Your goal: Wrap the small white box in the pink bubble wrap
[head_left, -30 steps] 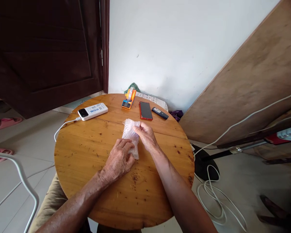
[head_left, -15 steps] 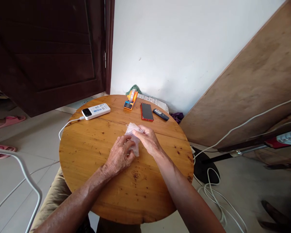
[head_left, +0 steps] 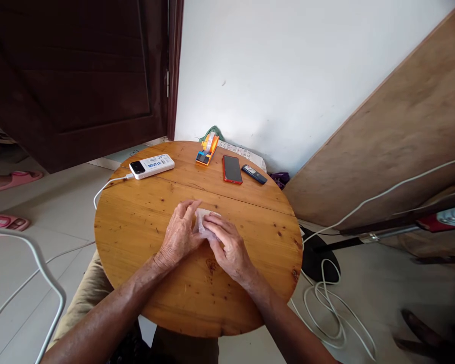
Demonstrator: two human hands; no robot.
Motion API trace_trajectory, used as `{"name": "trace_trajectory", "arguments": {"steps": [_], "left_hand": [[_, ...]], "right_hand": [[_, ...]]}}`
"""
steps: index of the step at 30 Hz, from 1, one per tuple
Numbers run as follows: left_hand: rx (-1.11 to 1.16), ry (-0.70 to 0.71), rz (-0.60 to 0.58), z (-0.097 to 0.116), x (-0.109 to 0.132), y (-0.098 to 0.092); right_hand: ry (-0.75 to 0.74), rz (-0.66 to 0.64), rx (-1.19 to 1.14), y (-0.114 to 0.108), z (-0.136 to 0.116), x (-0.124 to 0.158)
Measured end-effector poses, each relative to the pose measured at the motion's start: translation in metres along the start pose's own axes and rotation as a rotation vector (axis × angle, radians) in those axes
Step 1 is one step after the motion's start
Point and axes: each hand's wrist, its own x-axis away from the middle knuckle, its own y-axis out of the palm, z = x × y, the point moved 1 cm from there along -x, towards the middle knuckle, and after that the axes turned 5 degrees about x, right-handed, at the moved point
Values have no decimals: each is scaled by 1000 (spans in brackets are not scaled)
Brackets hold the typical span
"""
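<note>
A small wad of thin, translucent whitish plastic lies between my hands near the middle of the round wooden table. My left hand holds its left edge, thumb and fingers against it. Resting over its right side, my right hand presses it with bent fingers. The fingers hide part of the plastic, and whether anything is inside it cannot be made out.
Toward the table's far side are a white power bank with a cable, an orange tape dispenser, a red-edged phone and a dark remote-like device. A person's feet in pink slippers show at left.
The plastic has become more compact and flatter. My left hand has moved up to its left side, and my right hand has come down over it. The view has shifted slightly.
</note>
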Motion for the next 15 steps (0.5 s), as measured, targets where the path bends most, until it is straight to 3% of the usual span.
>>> {"name": "trace_trajectory", "arguments": {"steps": [3, 8, 15], "left_hand": [[36, 40, -111, -3, 0, -3], [87, 127, -219, -9, 1, -3], [207, 53, -184, -11, -7, -6]], "right_hand": [[-110, -43, 158, 2, 2, 3], [-154, -109, 308, 5, 7, -4], [-52, -103, 1, -8, 16, -25]]}}
